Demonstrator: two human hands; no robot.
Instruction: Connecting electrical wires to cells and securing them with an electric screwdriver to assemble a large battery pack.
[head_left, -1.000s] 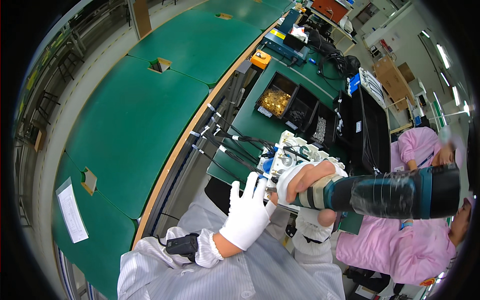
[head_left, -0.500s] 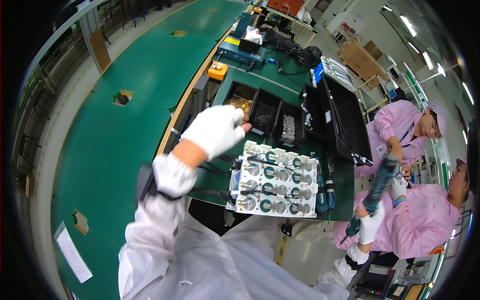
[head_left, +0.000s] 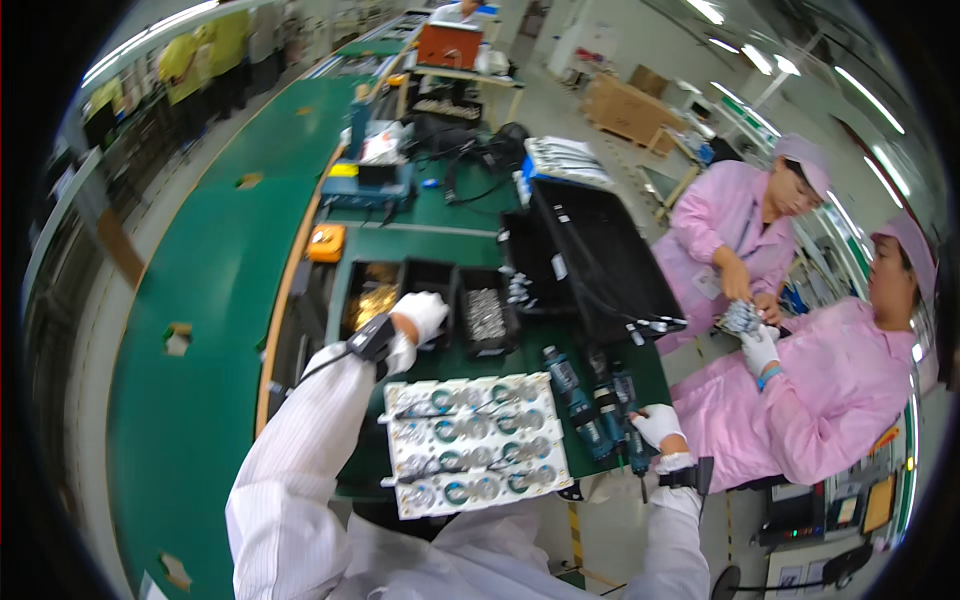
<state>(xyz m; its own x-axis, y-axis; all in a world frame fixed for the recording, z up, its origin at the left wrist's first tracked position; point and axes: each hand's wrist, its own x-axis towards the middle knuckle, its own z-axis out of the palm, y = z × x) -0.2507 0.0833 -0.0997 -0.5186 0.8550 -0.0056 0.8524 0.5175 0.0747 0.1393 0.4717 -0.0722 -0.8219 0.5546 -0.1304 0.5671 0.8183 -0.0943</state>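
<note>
My left hand point(head_left: 424, 316), in a white glove, reaches into the middle black bin point(head_left: 428, 272) of small dark parts; its fingertips are hidden there. To the left is a bin of brass-coloured parts point(head_left: 374, 300), to the right a bin of silver screws point(head_left: 486, 314). My right hand point(head_left: 658, 426), also gloved with bare fingertips, is closed at a teal electric screwdriver point(head_left: 628, 412) at the table's right edge, its bit pointing down. Two more electric screwdrivers point(head_left: 578, 402) lie beside it. A white fixture point(head_left: 476, 440) with rows of round metal parts and black cables sits before me.
A large open black case point(head_left: 606, 262) stands right of the bins. Behind are an orange box point(head_left: 326, 243), a blue device point(head_left: 366, 188) and black cables. Two co-workers in pink point(head_left: 735, 225) handle a metal part at the right. A long green table point(head_left: 215, 300) runs along the left.
My left hand has moved from the brass parts bin to the middle bin. My right hand has lowered the raised electric screwdriver to the table's edge. The view has shifted.
</note>
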